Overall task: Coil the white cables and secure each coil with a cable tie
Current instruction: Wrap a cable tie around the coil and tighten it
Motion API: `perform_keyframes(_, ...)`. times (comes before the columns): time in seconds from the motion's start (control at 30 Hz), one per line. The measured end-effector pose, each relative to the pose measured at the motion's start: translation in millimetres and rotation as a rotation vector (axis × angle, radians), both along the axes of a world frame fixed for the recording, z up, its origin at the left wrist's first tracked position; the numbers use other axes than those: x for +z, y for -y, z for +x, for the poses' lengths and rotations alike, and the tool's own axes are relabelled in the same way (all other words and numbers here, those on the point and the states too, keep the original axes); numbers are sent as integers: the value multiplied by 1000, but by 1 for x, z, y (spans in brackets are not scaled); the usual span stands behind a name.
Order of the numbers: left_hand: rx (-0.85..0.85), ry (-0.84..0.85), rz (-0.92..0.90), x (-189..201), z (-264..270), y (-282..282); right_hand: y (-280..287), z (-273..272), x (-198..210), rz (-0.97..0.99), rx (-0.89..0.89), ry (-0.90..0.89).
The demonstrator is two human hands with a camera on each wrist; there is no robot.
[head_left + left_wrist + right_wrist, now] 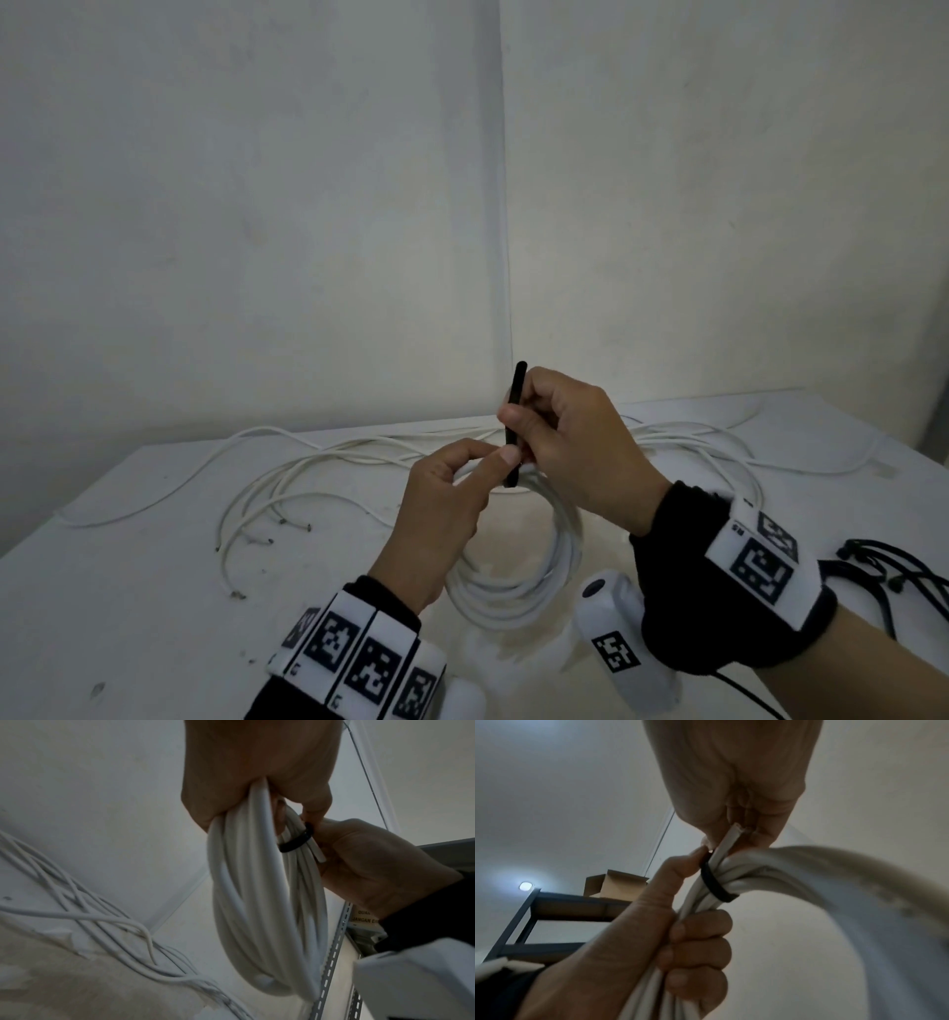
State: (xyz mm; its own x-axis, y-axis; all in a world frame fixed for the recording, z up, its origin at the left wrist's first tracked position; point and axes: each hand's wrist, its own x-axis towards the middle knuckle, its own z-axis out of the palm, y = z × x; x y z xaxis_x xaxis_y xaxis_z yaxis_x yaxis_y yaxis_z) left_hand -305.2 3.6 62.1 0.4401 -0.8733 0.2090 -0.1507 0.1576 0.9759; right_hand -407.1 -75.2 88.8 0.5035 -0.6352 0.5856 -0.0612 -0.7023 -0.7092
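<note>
A coil of white cable (518, 591) hangs above the white table (128, 591), held by both hands. My left hand (462, 478) grips the top of the coil (834, 882) with curled fingers, its thumb against the black cable tie (515, 411). The tie (295, 841) is looped round the bundled strands near the coil's cut end. My right hand (554, 437) pinches the tie's free tail, which sticks straight up. In the right wrist view the tie (716, 884) sits just above the left hand's fingers (698, 943).
Several loose white cables (318, 462) lie sprawled across the table's back half, with stripped ends (267, 539) at the left. A bunch of black ties (883, 565) lies at the right edge. Walls meet in a corner right behind the table.
</note>
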Motion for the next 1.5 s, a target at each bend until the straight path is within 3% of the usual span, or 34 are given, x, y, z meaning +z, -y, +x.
perform_keyframes(0.2, -6, 44, 4, 0, 8, -2, 1, 9, -11, 133, 41, 113)
perform_keyframes(0.37, 44, -67, 4, -5, 19, -1, 1, 10, -22, 230, 145, -208)
perform_keyframes(0.6, 32, -198, 5, -1, 30, -1, -1, 6, -20, 407, 247, -314)
perform_keyframes(0.93, 116, -150, -42, -9, 32, 0, -8, 14, -23, 564, 284, -157)
perform_keyframes(1.2, -73, -283, 64, -9, 35, -6, 3, 12, -25, 643, 219, -22)
perform_keyframes(1.37, 106, -235, 13, -11, 26, -2, -1, 15, -27, 689, 220, 48)
perform_keyframes(1.5, 154, -212, -22, -8, 25, -1, -4, 14, -26, 783, 243, 85)
